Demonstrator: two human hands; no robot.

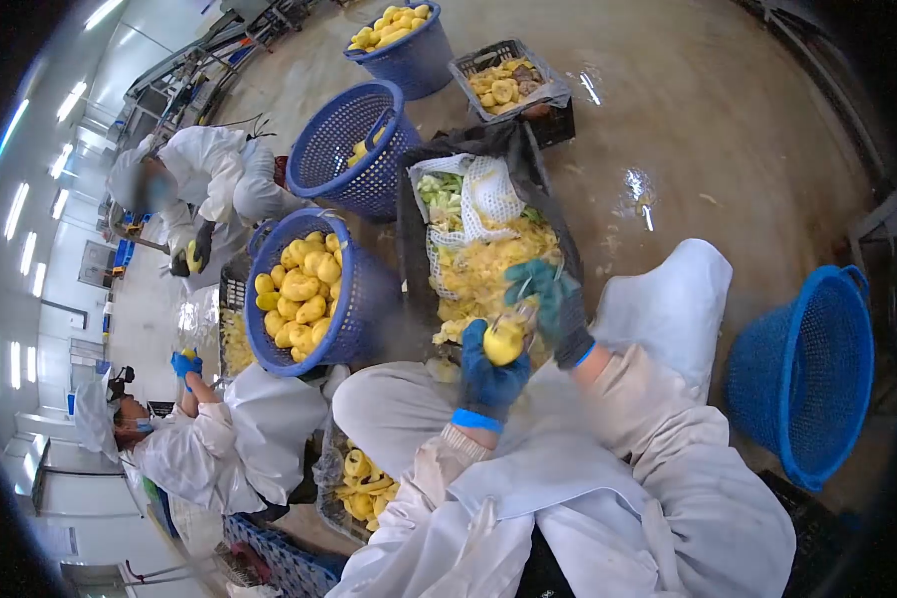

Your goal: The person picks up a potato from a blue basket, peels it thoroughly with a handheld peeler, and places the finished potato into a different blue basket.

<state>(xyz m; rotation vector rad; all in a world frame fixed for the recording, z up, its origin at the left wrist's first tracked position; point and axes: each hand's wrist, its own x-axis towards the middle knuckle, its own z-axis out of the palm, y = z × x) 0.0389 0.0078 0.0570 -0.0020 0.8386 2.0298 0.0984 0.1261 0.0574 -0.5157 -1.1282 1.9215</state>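
My left hand (492, 374), in a blue glove, is closed around a yellow, oval, mango-like fruit (503, 342). Just beyond it, my right hand (548, 291), in a teal glove with a dark cuff, grips a small metallic tool (525, 317) against the fruit. It looks like a peeler, partly hidden by fingers and blur. Below both hands is a crate lined with black plastic (417, 234), heaped with yellow peelings (488, 261). Green scraps (441, 199) and white foam netting (495, 191) lie at its far end.
To the left stands a blue-purple basket (361, 317) full of yellow fruit, with another basket (344, 149) behind it. A blue basket (802, 374) is on my right. Two co-workers (219, 434) (209, 169) work at the left. A crate of peelings (361, 488) sits by my left leg.
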